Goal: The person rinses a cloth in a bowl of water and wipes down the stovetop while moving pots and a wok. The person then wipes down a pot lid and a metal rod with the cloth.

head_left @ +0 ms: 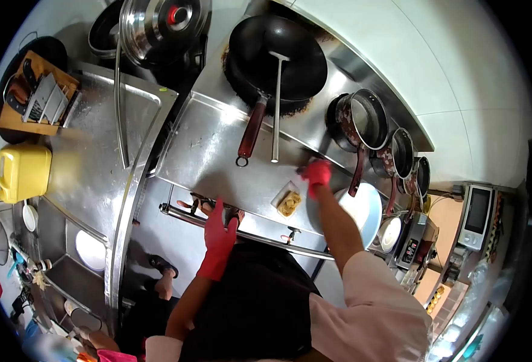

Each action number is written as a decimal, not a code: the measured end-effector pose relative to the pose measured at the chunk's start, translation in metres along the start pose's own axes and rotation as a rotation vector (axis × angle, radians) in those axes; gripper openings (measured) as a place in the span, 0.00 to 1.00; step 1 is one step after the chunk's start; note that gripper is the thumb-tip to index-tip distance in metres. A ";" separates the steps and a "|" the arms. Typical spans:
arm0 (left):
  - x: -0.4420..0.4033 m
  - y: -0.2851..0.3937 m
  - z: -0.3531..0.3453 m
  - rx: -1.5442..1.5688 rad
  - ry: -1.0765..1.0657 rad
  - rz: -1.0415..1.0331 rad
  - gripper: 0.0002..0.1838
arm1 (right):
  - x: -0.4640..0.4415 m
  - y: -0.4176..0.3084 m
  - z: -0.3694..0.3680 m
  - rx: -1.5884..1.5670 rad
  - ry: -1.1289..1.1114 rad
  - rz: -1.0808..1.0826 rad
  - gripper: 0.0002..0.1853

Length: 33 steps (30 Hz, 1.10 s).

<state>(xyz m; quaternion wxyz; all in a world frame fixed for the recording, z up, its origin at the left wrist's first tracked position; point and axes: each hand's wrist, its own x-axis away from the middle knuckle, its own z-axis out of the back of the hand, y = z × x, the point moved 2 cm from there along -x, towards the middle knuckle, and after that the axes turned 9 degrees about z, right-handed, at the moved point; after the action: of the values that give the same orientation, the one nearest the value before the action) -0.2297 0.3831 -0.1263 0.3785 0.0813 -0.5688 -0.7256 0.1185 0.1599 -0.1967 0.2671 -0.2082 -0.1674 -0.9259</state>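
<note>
My left hand (219, 238), in a pink-red glove, is at the front edge of the steel counter (217, 145). Its fingers are stretched out, the thumb apart, and nothing shows in it. My right hand (318, 174), gloved the same way, is low over the counter with its fingers curled. Something dark and blurred shows at its fingertips; I cannot make out what it is. Just below that hand sits a small clear tray (289, 200) with a yellowish-brown, wet-looking piece in it. A black wok (305, 75) with a long-handled ladle (276, 114) stands beyond both hands.
Several saucepans (369, 120) line the right, handles pointing inward. A pale blue basin (371, 211) sits beside my right forearm. At left are a knife block (39, 99), a yellow jug (24, 172) and a sink (70, 271). Another person's hand (88, 338) is at lower left.
</note>
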 end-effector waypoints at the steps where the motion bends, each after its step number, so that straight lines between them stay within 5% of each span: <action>1: 0.001 -0.002 0.002 0.012 0.014 0.003 0.35 | -0.004 -0.040 0.006 0.074 0.125 0.035 0.22; 3: 0.005 -0.007 0.006 0.066 0.055 0.020 0.34 | -0.041 -0.108 -0.024 -0.209 0.305 0.024 0.19; 5: 0.005 -0.002 0.015 -0.067 0.093 -0.082 0.34 | -0.046 -0.190 -0.001 -1.008 0.462 -0.133 0.18; 6: 0.009 0.014 0.023 -0.012 0.035 0.076 0.33 | -0.044 -0.219 0.014 -1.228 0.523 -0.120 0.19; 7: 0.009 0.030 0.030 0.047 -0.016 0.230 0.33 | -0.037 -0.228 0.035 -1.198 0.593 0.072 0.18; 9: 0.011 -0.007 0.035 -0.059 0.073 0.017 0.35 | -0.006 -0.247 0.077 -1.106 0.715 0.459 0.17; 11: 0.016 -0.008 0.047 -0.001 0.122 0.071 0.35 | 0.015 -0.242 0.080 -1.062 0.506 0.480 0.19; 15: 0.029 -0.037 0.065 -0.002 0.224 0.121 0.36 | 0.031 -0.151 0.075 -0.596 0.445 -0.093 0.24; 17: 0.041 -0.044 0.071 -0.017 0.277 0.103 0.36 | 0.012 -0.118 0.043 -0.497 0.584 -0.143 0.26; 19: 0.052 -0.049 0.075 0.027 0.250 0.194 0.39 | 0.006 -0.139 0.059 -0.793 0.533 -0.143 0.22; 25: 0.086 -0.058 0.077 0.115 0.333 0.293 0.39 | -0.106 -0.246 0.036 -1.222 0.851 0.552 0.16; 29: 0.110 -0.065 0.074 0.111 0.347 0.353 0.39 | -0.085 -0.316 0.130 -1.823 0.386 0.449 0.19; 31: 0.119 -0.065 0.075 0.100 0.350 0.360 0.39 | -0.080 -0.323 0.142 -1.560 0.277 0.600 0.18; 33: 0.119 -0.062 0.077 0.102 0.355 0.347 0.39 | -0.066 -0.316 0.157 -1.385 -0.063 0.515 0.15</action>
<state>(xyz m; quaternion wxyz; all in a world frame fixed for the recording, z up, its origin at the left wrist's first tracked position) -0.3836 0.3698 -0.1177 0.5868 0.1274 -0.5348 -0.5945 0.0379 0.5076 -0.1565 0.2784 -0.3883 0.5018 -0.7211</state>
